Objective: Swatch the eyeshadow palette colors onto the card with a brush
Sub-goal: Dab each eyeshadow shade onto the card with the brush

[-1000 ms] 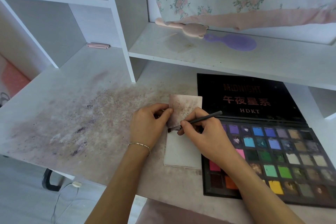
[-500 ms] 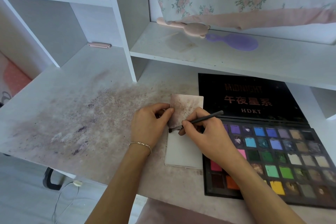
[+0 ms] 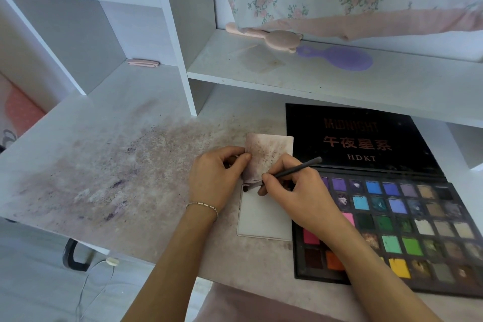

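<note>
1. The card (image 3: 264,219) lies flat on the table (image 3: 125,165) at centre frame, its right edge just beside the palette (image 3: 418,219). Its lower part looks pale and largely bare. A second, powder-stained card (image 3: 271,151) sits at its upper end, apparently overlapping it.
2. The brush (image 3: 285,172) slants across the stained card, its dark tip resting at the upper left corner of the pale card.
3. The right hand (image 3: 295,191) pinches the brush handle pen-style, fingers curled tight round it, and lies partly over the palette's left columns.
4. The left hand (image 3: 217,178) sits to the left of the cards, thumb and curled fingers gripping the stained card's left edge.
5. Step in hand, as I judge it: laying a swatch stroke at the top of the pale card.
6. Next move likely calls for a short, even drag across the card while the left hand keeps it from sliding, then a reload from a fresh pan.
7. The open palette fills the lower right; loose pigment dusts the table toward the left.
</note>
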The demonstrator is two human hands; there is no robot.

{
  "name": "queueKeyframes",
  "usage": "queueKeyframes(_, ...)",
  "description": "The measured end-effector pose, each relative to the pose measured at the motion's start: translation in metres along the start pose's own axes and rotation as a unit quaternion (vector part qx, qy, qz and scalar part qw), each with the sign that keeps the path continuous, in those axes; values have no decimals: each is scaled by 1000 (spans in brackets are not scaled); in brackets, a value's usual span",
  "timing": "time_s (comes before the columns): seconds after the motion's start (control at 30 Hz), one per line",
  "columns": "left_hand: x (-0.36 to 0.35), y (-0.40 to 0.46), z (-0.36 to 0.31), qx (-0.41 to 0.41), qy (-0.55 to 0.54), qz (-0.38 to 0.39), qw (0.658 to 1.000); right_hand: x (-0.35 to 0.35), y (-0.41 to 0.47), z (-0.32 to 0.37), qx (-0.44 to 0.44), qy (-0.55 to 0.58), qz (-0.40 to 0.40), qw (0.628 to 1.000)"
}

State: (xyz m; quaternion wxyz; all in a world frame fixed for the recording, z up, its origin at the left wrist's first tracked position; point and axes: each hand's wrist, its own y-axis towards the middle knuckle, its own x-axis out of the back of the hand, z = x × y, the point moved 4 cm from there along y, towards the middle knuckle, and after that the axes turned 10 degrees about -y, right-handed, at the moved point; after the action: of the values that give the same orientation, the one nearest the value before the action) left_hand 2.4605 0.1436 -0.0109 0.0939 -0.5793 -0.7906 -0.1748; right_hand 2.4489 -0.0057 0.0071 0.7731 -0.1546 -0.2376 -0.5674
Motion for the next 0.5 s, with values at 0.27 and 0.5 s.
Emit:
queueKeyframes(0.27,0,-1,1,5,-5,-9,1000,-1,1,-1,2,9,-1,1000)
queueKeyframes(0.5,0,0,0,8,-4,-10,1000,6,1,-4,5,51,-63,997)
